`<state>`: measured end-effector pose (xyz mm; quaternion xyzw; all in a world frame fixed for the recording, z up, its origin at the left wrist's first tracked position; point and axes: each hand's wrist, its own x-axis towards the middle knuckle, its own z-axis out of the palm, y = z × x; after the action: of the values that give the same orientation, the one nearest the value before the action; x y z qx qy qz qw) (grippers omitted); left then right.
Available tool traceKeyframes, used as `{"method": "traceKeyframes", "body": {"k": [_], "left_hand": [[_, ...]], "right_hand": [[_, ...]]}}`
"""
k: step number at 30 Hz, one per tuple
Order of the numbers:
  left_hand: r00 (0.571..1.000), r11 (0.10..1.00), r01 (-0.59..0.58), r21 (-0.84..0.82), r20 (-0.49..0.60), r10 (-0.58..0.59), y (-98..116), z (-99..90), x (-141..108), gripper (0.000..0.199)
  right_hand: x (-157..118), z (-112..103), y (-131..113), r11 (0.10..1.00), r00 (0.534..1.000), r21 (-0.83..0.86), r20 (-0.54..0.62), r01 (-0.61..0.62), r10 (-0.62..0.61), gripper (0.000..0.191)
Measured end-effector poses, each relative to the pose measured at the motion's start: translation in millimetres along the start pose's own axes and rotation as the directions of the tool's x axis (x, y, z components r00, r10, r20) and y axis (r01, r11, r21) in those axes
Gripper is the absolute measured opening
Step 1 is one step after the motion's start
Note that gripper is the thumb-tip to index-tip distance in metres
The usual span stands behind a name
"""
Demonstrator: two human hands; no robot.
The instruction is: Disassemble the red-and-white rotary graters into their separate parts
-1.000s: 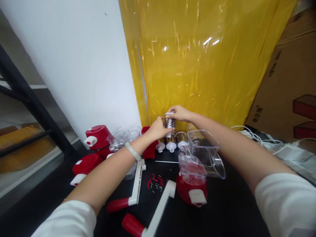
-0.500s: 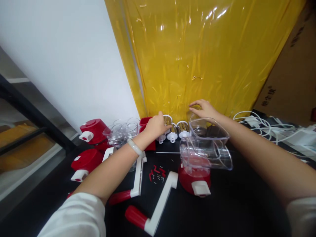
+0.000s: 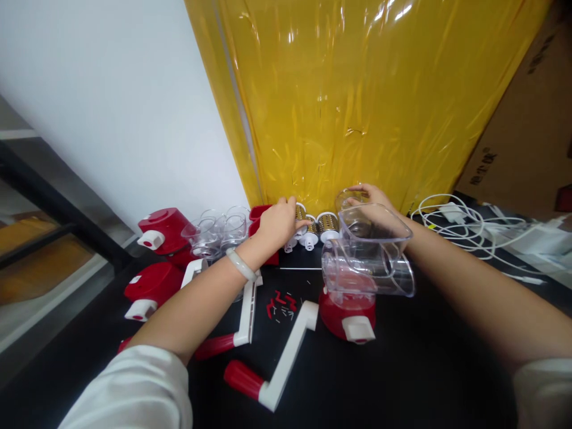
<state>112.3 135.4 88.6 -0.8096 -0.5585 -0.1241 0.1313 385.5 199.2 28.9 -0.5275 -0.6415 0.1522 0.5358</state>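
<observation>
My left hand (image 3: pixel 277 225) is at the back of the black table, its thumb and fingers closed around a metal grater drum (image 3: pixel 300 210), which they partly cover. Beside it stand more drums with white ends, among them a grater drum (image 3: pixel 328 225). My right hand (image 3: pixel 378 205) holds a clear plastic cup (image 3: pixel 348 199) near the yellow sheet; a clear hopper (image 3: pixel 379 265) hides part of its fingers. That hopper sits on a red base (image 3: pixel 348 313) with a white knob. In front lies a white crank handle (image 3: pixel 286 357) with a red grip.
Red bases (image 3: pixel 154 283) and clear cups (image 3: pixel 214 232) stand at the left. Small red and white pieces (image 3: pixel 282 305) lie mid-table, by a second crank handle (image 3: pixel 245 316). White cables (image 3: pixel 465 226) are at the right. A yellow plastic sheet (image 3: pixel 357 101) hangs behind.
The view has shifted slightly. My right hand has closed around the clear cup, which has tilted up a little. My left hand stays at the grater drums.
</observation>
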Motion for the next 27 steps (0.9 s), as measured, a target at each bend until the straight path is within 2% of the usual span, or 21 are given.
{"method": "traceKeyframes", "body": {"k": [3,6,10,13,16,19,21,22,24,27], "left_hand": [[0.999,0.999,-0.010,-0.041,-0.038,0.009,4.3,-11.7,-7.7,0.058],[0.996,0.990,-0.063,-0.125,-0.073,0.054,6.4,-29.1,-26.1,0.049],[0.981,0.936,-0.191,-0.295,-0.034,0.190,5.3,-42.6,-75.5,0.042],[0.951,0.855,-0.240,-0.460,0.066,0.302,8.5,-37.4,-120.4,0.043],[0.916,0.797,-0.175,-0.578,0.201,0.346,19.0,-26.6,-152.7,0.057],[0.895,0.779,-0.179,-0.601,0.230,0.383,31.5,-18.8,-165.3,0.067],[0.886,0.780,-0.201,-0.593,0.230,0.403,37.6,-16.2,-165.7,0.065],[0.883,0.781,-0.207,-0.589,0.231,0.408,39.7,-15.6,-164.6,0.062],[0.879,0.785,-0.218,-0.580,0.233,0.416,42.2,-14.9,-161.2,0.056],[0.881,0.784,-0.238,-0.574,0.212,0.422,43.2,-14.8,-155.3,0.044]], "right_hand": [[-0.9,1.8,-0.3,1.000,1.000,0.028,-0.004,-0.010,0.010,0.033],[-5.8,-4.9,-6.9,0.999,0.999,-0.038,-0.037,0.006,-0.007,0.036],[-24.6,-35.1,-32.5,0.967,0.979,-0.200,-0.098,0.156,-0.179,0.034],[-45.1,-60.4,-65.7,0.937,0.943,-0.166,-0.081,0.308,-0.324,0.034],[-64.4,-73.5,-104.9,0.928,0.929,0.031,0.008,0.371,-0.371,0.035],[-79.4,-75.8,-142.7,0.922,0.920,0.165,0.125,0.350,-0.372,0.048],[-87.2,-75.8,-164.3,0.943,0.922,0.152,0.212,0.297,-0.324,0.053],[-90.5,-75.9,-173.5,0.949,0.908,0.128,0.277,0.289,-0.314,0.053],[-95.7,-76.3,-188.2,0.938,0.851,0.059,0.404,0.342,-0.336,0.056],[-99.3,-76.1,-200.5,0.897,0.794,-0.068,0.498,0.436,-0.348,0.051]]}}
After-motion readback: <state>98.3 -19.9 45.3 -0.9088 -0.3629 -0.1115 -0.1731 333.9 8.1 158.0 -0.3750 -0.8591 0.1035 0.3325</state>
